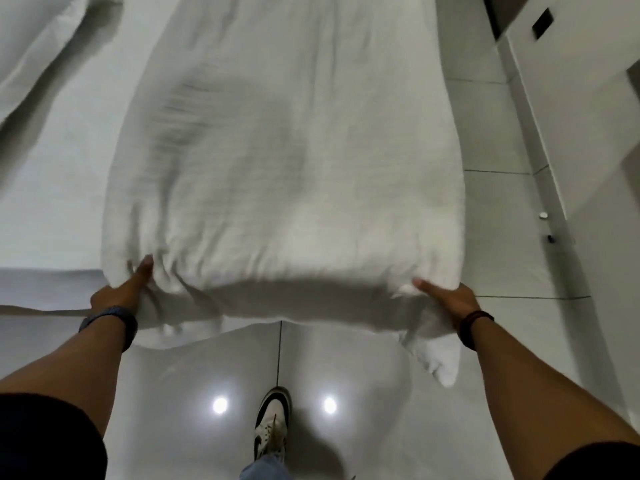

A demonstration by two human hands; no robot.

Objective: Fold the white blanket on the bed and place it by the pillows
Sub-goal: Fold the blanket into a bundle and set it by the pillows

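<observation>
The white blanket [287, 161] stretches away from me as a long strip, folded lengthwise, lying over the bed [59, 188] and hanging past its near end above the floor. My left hand [121, 292] grips the blanket's near left corner, thumb on top of the bunched cloth. My right hand [446, 299] grips the near right corner, and a loose tail of fabric hangs below that wrist. Both arms are stretched forward and the held edge sags between them. No pillows are in view.
Another white bedding piece [38, 53] lies at the far left on the bed. Glossy grey floor tiles [502, 237] run along the right, bounded by a white wall or cabinet [568, 109]. My shoe [272, 424] stands on the tiles below the blanket.
</observation>
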